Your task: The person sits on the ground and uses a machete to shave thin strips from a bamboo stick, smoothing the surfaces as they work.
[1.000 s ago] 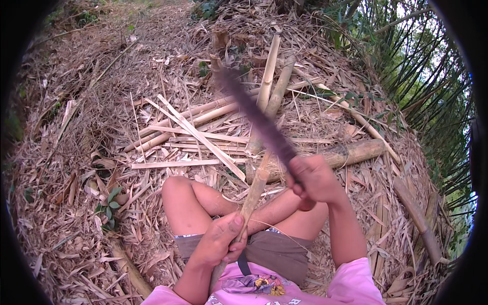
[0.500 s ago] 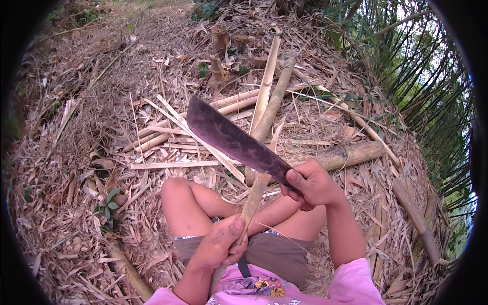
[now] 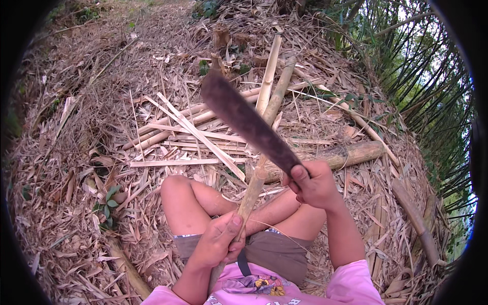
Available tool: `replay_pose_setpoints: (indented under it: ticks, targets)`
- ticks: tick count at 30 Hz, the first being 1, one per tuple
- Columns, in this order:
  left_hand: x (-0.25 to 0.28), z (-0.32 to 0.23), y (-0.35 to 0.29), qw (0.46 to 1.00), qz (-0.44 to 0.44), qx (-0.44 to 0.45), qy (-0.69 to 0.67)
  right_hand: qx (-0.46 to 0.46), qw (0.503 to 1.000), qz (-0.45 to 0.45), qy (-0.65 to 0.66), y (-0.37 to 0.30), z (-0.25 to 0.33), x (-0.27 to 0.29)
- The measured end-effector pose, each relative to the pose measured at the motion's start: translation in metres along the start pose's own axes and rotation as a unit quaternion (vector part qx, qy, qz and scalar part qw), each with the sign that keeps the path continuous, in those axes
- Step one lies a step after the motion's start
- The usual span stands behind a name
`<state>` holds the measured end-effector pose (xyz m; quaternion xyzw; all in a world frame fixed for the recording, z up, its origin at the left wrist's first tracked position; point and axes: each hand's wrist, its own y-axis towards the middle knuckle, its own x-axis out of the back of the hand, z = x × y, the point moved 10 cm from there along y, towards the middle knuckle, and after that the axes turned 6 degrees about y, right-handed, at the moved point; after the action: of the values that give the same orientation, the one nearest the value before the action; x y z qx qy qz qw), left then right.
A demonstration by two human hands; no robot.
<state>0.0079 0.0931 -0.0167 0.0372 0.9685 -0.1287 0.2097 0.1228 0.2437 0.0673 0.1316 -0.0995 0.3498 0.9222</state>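
Note:
My left hand (image 3: 221, 239) is closed around a split bamboo strip (image 3: 251, 193), which slants up and away from my lap, its lower end running down by my shirt. In my right hand (image 3: 316, 184) is a machete (image 3: 249, 122), gripped at the handle, which the fingers cover. The broad dark blade points to the far left and is slightly blurred. It crosses over the upper end of the strip in the picture; whether they touch I cannot tell.
Several split bamboo strips (image 3: 173, 163) lie in front of my crossed legs. A thick bamboo pole (image 3: 351, 155) rests across the ground, with a long pole (image 3: 278, 96) leaning past it. Cut stumps (image 3: 220, 38) stand farther off. Another bamboo piece (image 3: 416, 221) lies at right.
The machete has lifted up and away from the strip, its tip shifting to the right and farther off. My left hand and the bamboo strip have hardly moved.

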Motion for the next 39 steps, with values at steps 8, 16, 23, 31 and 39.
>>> replay_pose_setpoints:
  ticks: [8,16,23,31,39]
  targets:
    - [-0.003,0.000,0.000,1.000,0.003,-0.004,-0.012,-0.147,0.981,0.079,0.097,0.012,-0.022,-0.010]
    - [0.004,-0.002,-0.003,1.000,-0.022,-0.005,0.011,-0.080,0.993,0.087,0.024,0.013,-0.004,-0.020]
    - [0.006,-0.005,-0.004,0.998,-0.039,-0.008,0.041,-0.130,0.987,0.088,0.014,0.014,0.000,-0.015]
    - [0.012,-0.008,-0.004,0.993,-0.087,-0.013,0.083,0.259,0.897,-0.067,-0.351,-0.011,0.051,-0.020]
    - [0.019,-0.007,-0.002,0.989,-0.107,-0.036,0.093,0.281,0.846,-0.093,-0.444,-0.034,0.053,-0.029]
